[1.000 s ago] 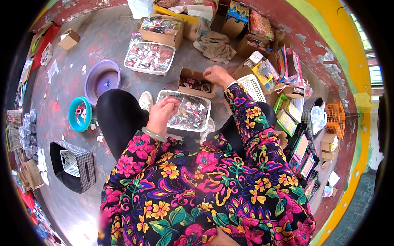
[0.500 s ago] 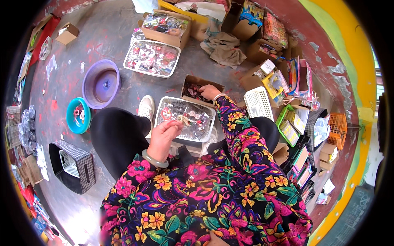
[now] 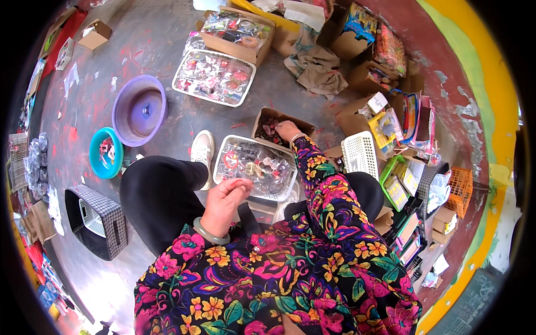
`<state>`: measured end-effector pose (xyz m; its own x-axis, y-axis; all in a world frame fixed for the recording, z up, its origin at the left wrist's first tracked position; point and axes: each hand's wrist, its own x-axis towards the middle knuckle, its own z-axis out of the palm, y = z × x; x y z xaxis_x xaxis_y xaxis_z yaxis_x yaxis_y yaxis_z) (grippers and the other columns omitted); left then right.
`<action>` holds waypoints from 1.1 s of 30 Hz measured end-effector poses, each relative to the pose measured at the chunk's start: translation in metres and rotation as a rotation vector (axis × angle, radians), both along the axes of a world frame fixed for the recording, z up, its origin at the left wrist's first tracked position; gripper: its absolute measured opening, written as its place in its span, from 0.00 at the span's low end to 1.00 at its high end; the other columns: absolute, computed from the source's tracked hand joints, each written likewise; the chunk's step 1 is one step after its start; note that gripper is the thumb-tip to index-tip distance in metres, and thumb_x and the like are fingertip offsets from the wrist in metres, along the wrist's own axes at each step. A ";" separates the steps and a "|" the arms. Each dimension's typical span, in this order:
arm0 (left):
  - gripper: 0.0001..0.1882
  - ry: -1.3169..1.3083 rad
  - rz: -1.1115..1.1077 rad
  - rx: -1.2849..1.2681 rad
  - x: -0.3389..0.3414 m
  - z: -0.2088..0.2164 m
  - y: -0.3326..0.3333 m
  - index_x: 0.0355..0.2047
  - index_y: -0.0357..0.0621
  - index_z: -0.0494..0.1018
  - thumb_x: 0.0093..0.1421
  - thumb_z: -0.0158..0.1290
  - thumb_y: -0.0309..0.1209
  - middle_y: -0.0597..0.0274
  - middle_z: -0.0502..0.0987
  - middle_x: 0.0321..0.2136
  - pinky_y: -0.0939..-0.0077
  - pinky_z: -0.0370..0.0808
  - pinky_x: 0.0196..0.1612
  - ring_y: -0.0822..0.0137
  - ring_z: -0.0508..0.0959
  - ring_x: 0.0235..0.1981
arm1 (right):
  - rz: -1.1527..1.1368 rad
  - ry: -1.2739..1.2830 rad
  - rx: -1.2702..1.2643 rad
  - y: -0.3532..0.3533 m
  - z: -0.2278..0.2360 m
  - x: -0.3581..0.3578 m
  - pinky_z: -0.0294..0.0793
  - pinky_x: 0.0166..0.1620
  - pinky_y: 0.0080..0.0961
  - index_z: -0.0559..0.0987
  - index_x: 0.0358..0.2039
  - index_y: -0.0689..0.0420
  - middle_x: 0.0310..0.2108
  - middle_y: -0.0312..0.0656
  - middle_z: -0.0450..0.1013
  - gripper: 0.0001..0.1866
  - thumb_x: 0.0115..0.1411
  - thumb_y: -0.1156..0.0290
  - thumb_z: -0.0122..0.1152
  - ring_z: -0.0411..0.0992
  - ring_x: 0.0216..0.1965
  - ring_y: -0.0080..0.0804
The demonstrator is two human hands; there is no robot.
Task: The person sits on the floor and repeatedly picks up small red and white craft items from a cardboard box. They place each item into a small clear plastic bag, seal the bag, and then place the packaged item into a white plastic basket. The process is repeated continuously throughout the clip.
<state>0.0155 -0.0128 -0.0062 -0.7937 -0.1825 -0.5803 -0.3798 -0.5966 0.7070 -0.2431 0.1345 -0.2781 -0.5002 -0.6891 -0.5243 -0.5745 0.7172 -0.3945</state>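
Note:
My left hand (image 3: 226,204) is raised over the near-left edge of a white plastic basket (image 3: 219,153), fingers and thumb closed in a pinch. Anything between them is too small to make out. Clear plastic bags with small red, white and yellowish pieces (image 3: 254,164) fill the basket. Just beyond it stands an open cardboard box (image 3: 306,129) holding small dark reddish items (image 3: 269,129). My right hand (image 3: 287,130) reaches into this box, its fingers curled down among the items, their tips partly hidden.
Farther off are another white basket (image 3: 241,101) of bagged pieces and a filled carton (image 3: 267,46). Purple (image 3: 118,106) and teal (image 3: 94,159) tubs and a checked bin (image 3: 114,231) stand left. A white basket (image 3: 361,153), green basket (image 3: 395,173) and cartons crowd the right.
The view has shifted slightly, so the floor items sit a little farther right. My right hand is still in the cardboard box, and my left hand stays pinched near the basket.

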 end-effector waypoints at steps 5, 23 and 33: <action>0.08 0.072 -0.072 -0.039 -0.002 -0.002 0.002 0.33 0.30 0.71 0.58 0.42 0.22 0.58 0.74 0.33 0.76 0.70 0.45 0.70 0.74 0.36 | -0.680 -0.413 -0.263 -0.009 0.069 -0.005 0.69 0.39 0.27 0.78 0.33 0.59 0.30 0.38 0.75 0.14 0.54 0.61 0.57 0.72 0.34 0.27; 0.07 0.156 -0.179 0.054 0.000 -0.013 0.005 0.34 0.39 0.71 0.57 0.44 0.27 0.63 0.74 0.32 0.78 0.70 0.43 0.71 0.74 0.36 | -0.721 -1.015 -1.035 0.052 0.320 0.117 0.73 0.39 0.21 0.75 0.36 0.64 0.34 0.41 0.74 0.08 0.53 0.79 0.56 0.73 0.37 0.29; 0.08 0.295 -0.316 0.120 0.003 0.009 0.007 0.36 0.36 0.71 0.58 0.46 0.24 0.59 0.73 0.40 0.76 0.72 0.44 0.68 0.74 0.39 | -0.839 -0.852 -1.118 0.072 0.338 0.159 0.71 0.26 0.11 0.76 0.38 0.62 0.27 0.37 0.75 0.11 0.54 0.74 0.57 0.71 0.23 0.18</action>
